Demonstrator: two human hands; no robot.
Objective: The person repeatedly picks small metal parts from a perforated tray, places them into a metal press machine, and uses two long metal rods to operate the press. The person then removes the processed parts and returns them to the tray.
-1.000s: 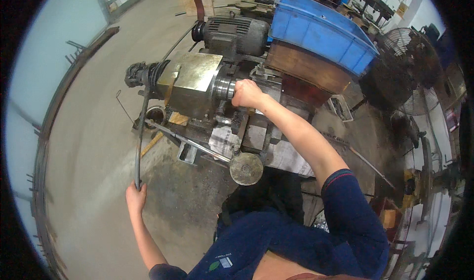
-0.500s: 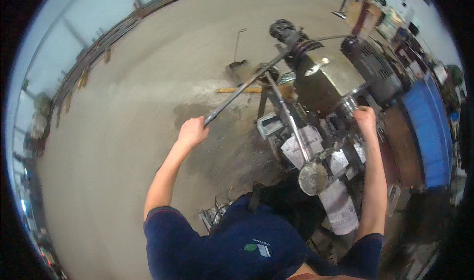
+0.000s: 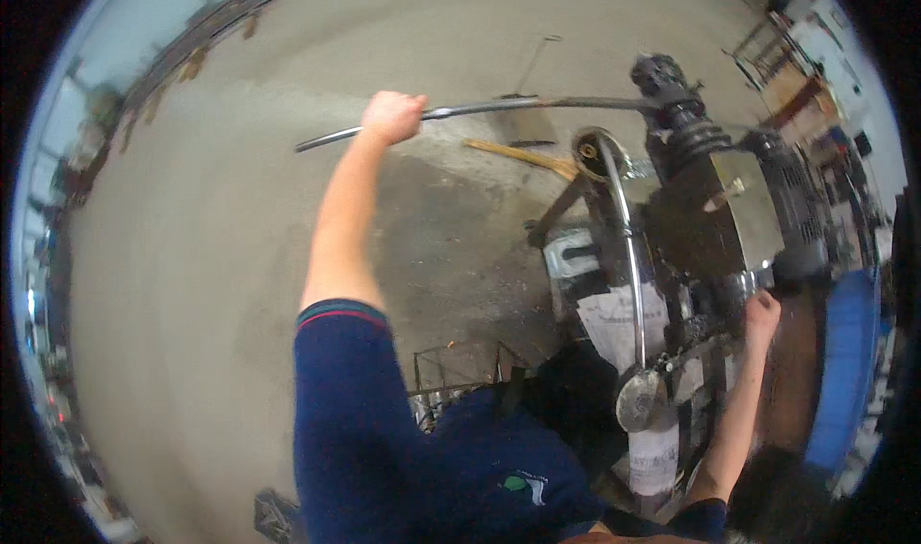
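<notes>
My left hand [image 3: 393, 119] is wrapped round a long metal lever bar [image 3: 518, 106], whose free end sticks out to the left past the fist. At its far end the bar meets the dark upright head [image 3: 669, 88] of a greasy machine. My right hand [image 3: 763, 316] is closed against a shiny metal cylindrical part [image 3: 743, 283] low on the machine's near side; blur hides how the fingers sit on it. Between my arms, a polished rod [image 3: 628, 232] runs from a round hub [image 3: 597, 153] to a worn metal disc [image 3: 641, 400].
White paper sheets [image 3: 619, 319] lie by the machine. A motor with fins [image 3: 791, 189] sits to its right, beside a blue panel [image 3: 844, 362]. On the floor beyond are a dustpan [image 3: 526, 122] and a broom [image 3: 518, 155]. A wire rack [image 3: 460, 371] stands near my body.
My left hand has swung the lever bar away from me, so it now lies nearly crosswise. The view has shifted left, while my right hand stays at the shiny part.
</notes>
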